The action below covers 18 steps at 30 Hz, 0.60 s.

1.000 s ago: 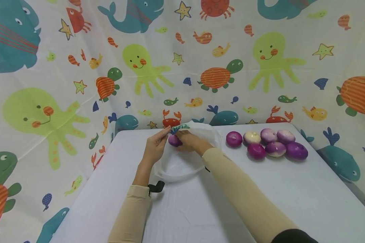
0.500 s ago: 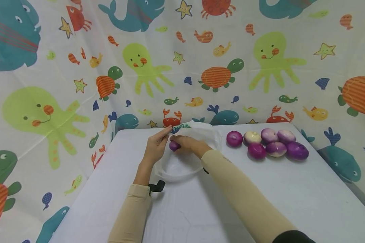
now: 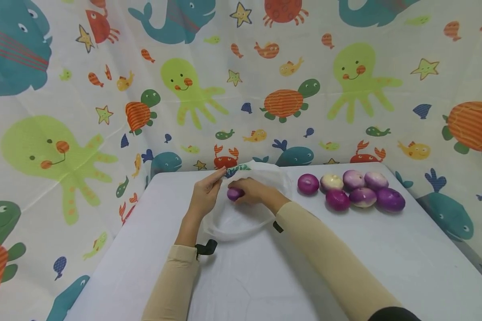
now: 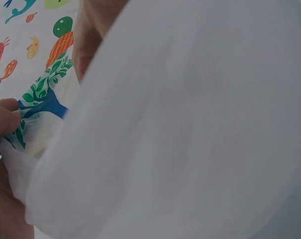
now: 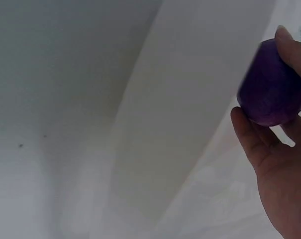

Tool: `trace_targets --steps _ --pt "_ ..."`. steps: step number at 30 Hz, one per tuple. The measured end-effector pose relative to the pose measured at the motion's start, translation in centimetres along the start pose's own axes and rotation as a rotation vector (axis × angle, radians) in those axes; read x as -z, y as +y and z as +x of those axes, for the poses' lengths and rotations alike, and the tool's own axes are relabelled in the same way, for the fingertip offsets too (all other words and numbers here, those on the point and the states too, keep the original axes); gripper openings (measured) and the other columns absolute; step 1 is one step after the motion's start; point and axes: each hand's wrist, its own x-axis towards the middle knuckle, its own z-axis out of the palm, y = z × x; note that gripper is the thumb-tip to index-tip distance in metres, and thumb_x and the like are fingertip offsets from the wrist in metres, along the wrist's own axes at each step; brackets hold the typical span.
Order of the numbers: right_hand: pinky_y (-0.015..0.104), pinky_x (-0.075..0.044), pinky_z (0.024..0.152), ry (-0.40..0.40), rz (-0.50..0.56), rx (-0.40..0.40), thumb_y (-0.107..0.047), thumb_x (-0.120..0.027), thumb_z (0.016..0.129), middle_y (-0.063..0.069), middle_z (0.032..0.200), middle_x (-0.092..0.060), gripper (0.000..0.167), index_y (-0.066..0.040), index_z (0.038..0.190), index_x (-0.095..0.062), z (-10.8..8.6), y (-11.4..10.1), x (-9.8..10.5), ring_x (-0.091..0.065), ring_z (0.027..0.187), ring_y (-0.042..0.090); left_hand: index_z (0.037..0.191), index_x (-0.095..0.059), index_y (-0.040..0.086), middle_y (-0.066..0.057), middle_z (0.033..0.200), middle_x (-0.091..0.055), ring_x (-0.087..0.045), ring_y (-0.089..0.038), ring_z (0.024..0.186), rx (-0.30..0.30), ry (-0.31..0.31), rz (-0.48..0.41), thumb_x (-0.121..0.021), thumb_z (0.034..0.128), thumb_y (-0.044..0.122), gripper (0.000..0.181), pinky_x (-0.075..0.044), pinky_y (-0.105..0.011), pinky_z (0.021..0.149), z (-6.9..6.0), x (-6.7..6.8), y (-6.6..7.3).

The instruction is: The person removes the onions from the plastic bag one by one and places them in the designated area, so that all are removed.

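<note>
A white plastic bag (image 3: 225,223) with a green and blue print lies on the table, its mouth spread. My left hand (image 3: 205,191) pinches the bag's rim at the left; in the left wrist view its fingertips (image 4: 8,117) are on the printed part, and the bag's film covers much of that view. A purple onion (image 3: 234,194) is in the fingers of my right hand (image 3: 255,191), over the bag's opening. From the right wrist, the thumb lies on one side of the onion (image 5: 274,84) and the fingers curl round the other. Whether the bag holds anything is hidden.
Several onions sit in a group at the table's right: a purple onion (image 3: 308,184) at its left end, a pale onion (image 3: 331,182) beside it, and a dark purple onion (image 3: 390,199) at its right end. Behind the white table (image 3: 385,258) hangs a sea-animal curtain (image 3: 241,125).
The onion in my right hand has come a little nearer and then slightly right, away from the left fingers. My left hand stays on the bag's rim.
</note>
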Motion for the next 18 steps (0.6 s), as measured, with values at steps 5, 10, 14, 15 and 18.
trace_targets --steps 5,10,14,15,18 --pt "0.041 -0.05 0.115 0.068 0.027 0.048 -0.029 -0.079 0.094 0.006 0.148 -0.061 0.059 -0.02 0.148 -0.058 -1.6 0.5 0.0 -0.055 0.132 0.026 0.14 -0.065 0.005 -0.009 0.147 -0.062 -0.056 -0.024 0.142 0.042 -0.016 0.046 -0.053 0.1041 -0.006 0.039 -0.045 -0.023 0.116 0.0 0.1 0.1" --pt "0.043 -0.052 0.112 0.14 0.084 0.046 -0.029 -0.082 0.091 0.007 0.148 -0.06 0.061 -0.021 0.147 -0.06 -3.5 0.8 0.2 -0.053 0.132 0.028 0.14 -0.065 0.004 -0.008 0.147 -0.062 -0.056 -0.025 0.142 0.042 -0.019 0.069 -0.052 0.1043 -0.006 0.039 -0.047 -0.031 0.116 0.0 0.1 0.1" --pt "0.043 -0.052 0.113 0.202 0.107 0.053 -0.031 -0.082 0.091 0.005 0.147 -0.059 0.062 -0.023 0.148 -0.059 -5.3 0.9 0.5 -0.052 0.133 0.027 0.14 -0.065 0.006 -0.008 0.147 -0.063 -0.057 -0.027 0.141 0.041 -0.015 0.07 -0.053 0.1041 -0.006 0.04 -0.048 -0.031 0.115 0.0 0.1 0.2" --pt "0.044 -0.052 0.113 0.22 0.113 0.053 -0.032 -0.082 0.091 0.005 0.147 -0.059 0.062 -0.023 0.148 -0.059 -5.8 1.0 0.6 -0.051 0.134 0.027 0.14 -0.065 0.006 -0.009 0.147 -0.063 -0.057 -0.027 0.141 0.045 -0.014 0.07 -0.053 0.1041 -0.006 0.04 -0.048 -0.031 0.114 0.0 0.1 0.2" --pt "0.047 -0.054 0.111 0.281 0.142 0.057 -0.032 -0.082 0.091 0.005 0.148 -0.058 0.061 -0.025 0.148 -0.059 -7.4 1.1 0.9 -0.05 0.135 0.028 0.14 -0.065 0.006 -0.009 0.147 -0.063 -0.056 -0.024 0.141 0.06 -0.017 0.066 -0.052 0.1044 -0.006 0.04 -0.048 -0.028 0.114 0.0 0.0 0.2"
